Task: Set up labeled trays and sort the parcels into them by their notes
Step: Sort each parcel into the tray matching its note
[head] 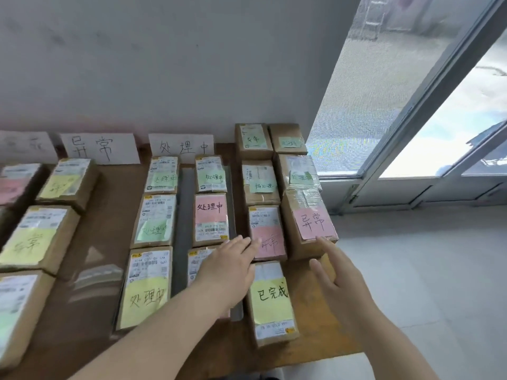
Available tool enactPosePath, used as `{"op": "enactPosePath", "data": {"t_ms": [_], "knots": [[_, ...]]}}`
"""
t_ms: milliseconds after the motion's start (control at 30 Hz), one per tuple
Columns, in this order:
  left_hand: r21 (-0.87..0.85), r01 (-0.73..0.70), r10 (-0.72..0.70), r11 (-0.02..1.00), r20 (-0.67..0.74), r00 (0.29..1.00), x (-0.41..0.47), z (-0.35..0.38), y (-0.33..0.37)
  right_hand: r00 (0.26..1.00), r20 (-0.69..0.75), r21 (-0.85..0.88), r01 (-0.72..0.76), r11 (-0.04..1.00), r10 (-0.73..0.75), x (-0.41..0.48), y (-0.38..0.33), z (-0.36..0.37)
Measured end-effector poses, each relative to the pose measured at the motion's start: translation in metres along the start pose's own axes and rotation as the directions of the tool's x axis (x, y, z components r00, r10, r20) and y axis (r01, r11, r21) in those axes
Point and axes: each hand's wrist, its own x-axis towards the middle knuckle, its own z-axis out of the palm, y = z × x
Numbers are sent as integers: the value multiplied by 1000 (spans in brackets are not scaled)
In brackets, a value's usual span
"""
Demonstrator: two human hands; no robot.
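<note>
seemingly mid-sort, left hand (230, 267) and right hand (338, 275) hover spread, empty, by the three o'clock pink-note parcel (311, 224), which needs gripping next.

We stretch both bare forearms out from the near edge toward the far right. Our left hand (229, 266) lies flat, palm down, fingers straight and together. Our right hand (338, 279), apart to its right, has fingers straight and loosely spread, holding nothing.
</note>
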Motion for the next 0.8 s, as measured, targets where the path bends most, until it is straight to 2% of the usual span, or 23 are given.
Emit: {"op": "enactPosePath", "data": {"t_ms": [133, 400, 500, 667, 800], "knots": [[-36, 102, -103, 994, -30, 994, 8, 10, 23, 999, -34, 43, 26, 999, -24, 23, 30, -25], [-112, 338, -340, 934, 2, 940, -18, 40, 49, 998, 55, -31, 5, 1000, -3, 61, 71, -30], [-134, 387, -392, 912, -8, 920, -29, 47, 59, 996, 89, -98, -24, 995, 33, 77, 71, -26], [-141, 425, -435, 894, -49, 899, -46, 49, 71, 993, 114, -292, 63, 954, -31, 100, 52, -7], [-138, 440, -452, 887, -73, 889, -53, 49, 76, 992, 125, -400, 40, 916, 11, 111, 43, 9]]}}
